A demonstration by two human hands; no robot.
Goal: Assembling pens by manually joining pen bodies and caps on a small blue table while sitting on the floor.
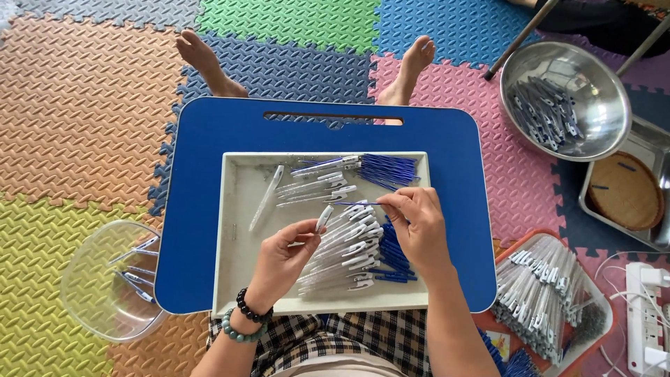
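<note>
A white tray (pixel 237 230) rests on a blue lap table (pixel 202 174) over my legs. My left hand (pixel 283 262) pinches a clear pen barrel with a white cap (pixel 323 218), tilted up to the right. My right hand (pixel 415 223) holds a thin blue refill (pixel 352 204) by its end, pointing left toward the barrel. Under both hands lies a pile of white pen barrels (pixel 345 255) and blue refills (pixel 394 255). More blue refills (pixel 391 169) and a few barrels (pixel 317 185) lie at the tray's far side.
A clear plastic bowl (pixel 91 279) with a few pens sits at my left. A steel bowl (pixel 600 77) of dark pens stands far right, near a metal tray with a woven lid (pixel 624 192). An orange tray of barrels (pixel 544 293) and a power strip (pixel 645 314) lie at my right.
</note>
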